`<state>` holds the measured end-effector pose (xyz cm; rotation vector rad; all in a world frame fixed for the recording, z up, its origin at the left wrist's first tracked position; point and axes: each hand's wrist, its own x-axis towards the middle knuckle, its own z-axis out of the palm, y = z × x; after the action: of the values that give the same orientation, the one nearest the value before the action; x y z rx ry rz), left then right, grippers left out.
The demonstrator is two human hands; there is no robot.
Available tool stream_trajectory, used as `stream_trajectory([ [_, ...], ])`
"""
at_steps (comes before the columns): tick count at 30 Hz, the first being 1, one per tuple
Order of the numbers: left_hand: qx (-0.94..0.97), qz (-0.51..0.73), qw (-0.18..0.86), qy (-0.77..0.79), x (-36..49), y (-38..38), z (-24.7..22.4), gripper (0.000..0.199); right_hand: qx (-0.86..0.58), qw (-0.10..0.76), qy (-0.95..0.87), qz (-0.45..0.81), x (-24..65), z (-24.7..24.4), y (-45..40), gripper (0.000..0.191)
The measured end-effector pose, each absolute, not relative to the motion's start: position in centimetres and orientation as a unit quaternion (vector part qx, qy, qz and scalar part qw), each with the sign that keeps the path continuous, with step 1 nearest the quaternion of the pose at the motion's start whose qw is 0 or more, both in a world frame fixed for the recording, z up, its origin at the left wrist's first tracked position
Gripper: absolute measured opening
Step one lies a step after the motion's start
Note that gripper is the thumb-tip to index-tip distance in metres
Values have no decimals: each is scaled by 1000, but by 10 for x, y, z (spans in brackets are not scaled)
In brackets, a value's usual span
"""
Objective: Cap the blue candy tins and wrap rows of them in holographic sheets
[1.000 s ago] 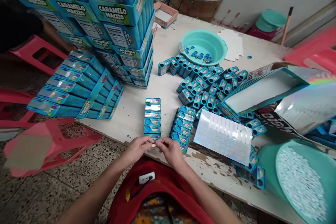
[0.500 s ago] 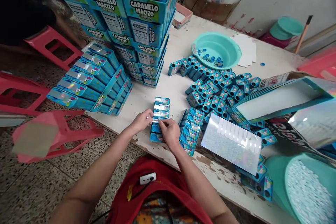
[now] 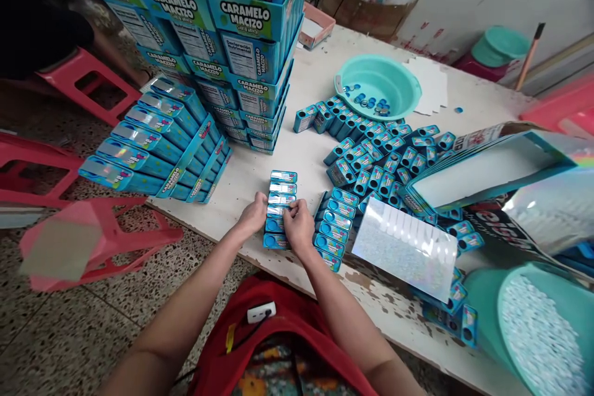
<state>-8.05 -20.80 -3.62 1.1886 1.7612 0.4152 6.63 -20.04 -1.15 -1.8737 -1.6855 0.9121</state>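
In front of me a short row of small blue candy boxes [image 3: 283, 188] stands on the table. Clear shiny stickers lie across the tops of the far ones; the near two show bare round blue lids. My left hand [image 3: 254, 215] is closed against the left side of the row, its fingertips at the fourth box. From the right, my right hand [image 3: 299, 224] grips that same box, fingers bent over its stickered top. Beside it stands a second row of blue boxes [image 3: 335, 226] with round lids. A sheet of clear stickers [image 3: 403, 253] lies to the right.
Tall stacked display cartons [image 3: 245, 15] stand at the back left, with a tilted filled carton [image 3: 179, 170] nearby. Many loose boxes [image 3: 371, 154] surround a turquoise basin [image 3: 378, 112] holding blue lids. A bucket of pale candies [image 3: 541, 328] stands at right. Red stools [image 3: 116, 238] are left.
A clear sticker strip held between my hands now lies on the fourth box's top. My left hand has slid to the box's side, and my right fingers have moved slightly up the row.
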Motion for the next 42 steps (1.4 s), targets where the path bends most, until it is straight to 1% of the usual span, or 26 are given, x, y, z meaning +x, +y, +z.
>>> stream_trajectory([
  [3, 488, 114, 446, 742, -79, -216, -46, 23, -662, 235, -636, 321, 69, -15, -201, 9],
  [6, 493, 67, 440, 747, -83, -223, -50, 24, -625, 257, -661, 327, 73, -19, -200, 8],
  [8, 499, 118, 418, 750, -84, -226, -47, 28, -613, 265, -665, 334, 74, -20, -200, 10],
  [10, 512, 203, 396, 735, -80, -230, -40, 41, -616, 262, -667, 328, 72, -20, -201, 12],
  [11, 526, 226, 389, 722, -77, -233, -36, 46, -617, 255, -671, 322, 70, -20, -201, 11],
  [12, 544, 222, 385, 712, -75, -237, -31, 50, -617, 248, -675, 318, 68, -19, -201, 10],
  [14, 578, 146, 372, 712, -71, -243, -18, 52, -610, 244, -684, 317, 69, -17, -201, 10],
  [16, 593, 68, 311, 739, -67, -243, -3, 52, -595, 265, -689, 317, 79, -13, -198, 18],
  [17, 600, 57, 266, 752, -63, -239, 5, 51, -591, 287, -686, 311, 91, -11, -196, 22],
  [19, 636, 108, 179, 743, -43, -221, 22, 48, -598, 343, -670, 275, 125, -4, -191, 26],
  [21, 698, 202, 134, 673, -5, -194, 35, 41, -625, 393, -643, 203, 172, 2, -184, 26],
  [22, 730, 238, 133, 626, 20, -178, 38, 37, -642, 406, -631, 158, 197, 4, -178, 26],
  [23, 762, 251, 138, 581, 46, -162, 39, 34, -659, 402, -625, 116, 222, 4, -172, 27],
  [25, 809, 227, 148, 521, 97, -133, 35, 35, -686, 352, -634, 52, 263, 0, -158, 29],
  [28, 833, 142, 137, 516, 149, -104, 18, 33, -696, 243, -676, 12, 299, -12, -141, 31],
  [29, 835, 119, 132, 522, 158, -100, 13, 31, -693, 218, -687, 7, 304, -16, -139, 31],
  [31, 836, 95, 123, 527, 165, -97, 4, 30, -685, 195, -702, 1, 308, -23, -139, 32],
  [34, 835, 95, 128, 527, 162, -98, 1, 32, -674, 204, -710, 9, 307, -26, -144, 31],
  [38, 824, 100, 171, 530, 161, -99, 3, 31, -660, 248, -708, 42, 308, -24, -147, 19],
  [42, 815, 105, 187, 538, 163, -98, 0, 32, -656, 271, -700, 79, 309, -7, -148, 12],
])
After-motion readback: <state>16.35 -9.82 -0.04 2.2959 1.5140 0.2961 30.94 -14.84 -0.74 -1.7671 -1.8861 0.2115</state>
